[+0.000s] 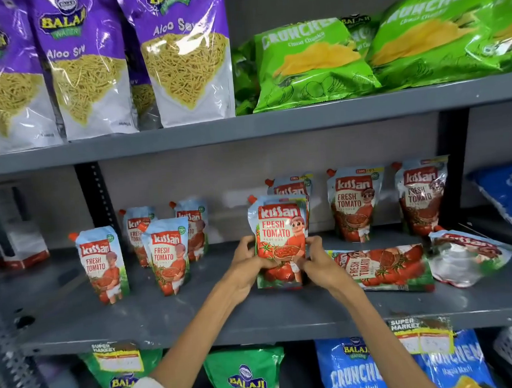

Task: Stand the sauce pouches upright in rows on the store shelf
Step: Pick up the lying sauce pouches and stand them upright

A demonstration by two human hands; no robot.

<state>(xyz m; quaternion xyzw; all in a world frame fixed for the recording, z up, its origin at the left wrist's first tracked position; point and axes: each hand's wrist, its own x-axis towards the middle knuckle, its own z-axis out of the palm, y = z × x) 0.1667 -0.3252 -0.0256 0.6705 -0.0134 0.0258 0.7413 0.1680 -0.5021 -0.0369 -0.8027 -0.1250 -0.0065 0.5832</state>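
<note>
Both hands hold one tomato sauce pouch (279,237) upright on the grey middle shelf (196,313). My left hand (249,262) grips its lower left side, my right hand (315,261) its lower right. Several pouches stand upright: one at the front left (103,262), one beside it (168,256), two behind those (137,232) (195,225), and three along the back right (293,186) (355,203) (421,194). Two pouches lie flat to the right: one face up (387,268) and one crumpled (468,254).
Purple Aloo Sev bags (85,66) and green chip bags (309,63) fill the upper shelf. Blue bags (509,194) lie at the far right of the middle shelf. Green and blue snack bags (246,379) sit on the shelf below. A perforated upright post (96,199) stands at the back left.
</note>
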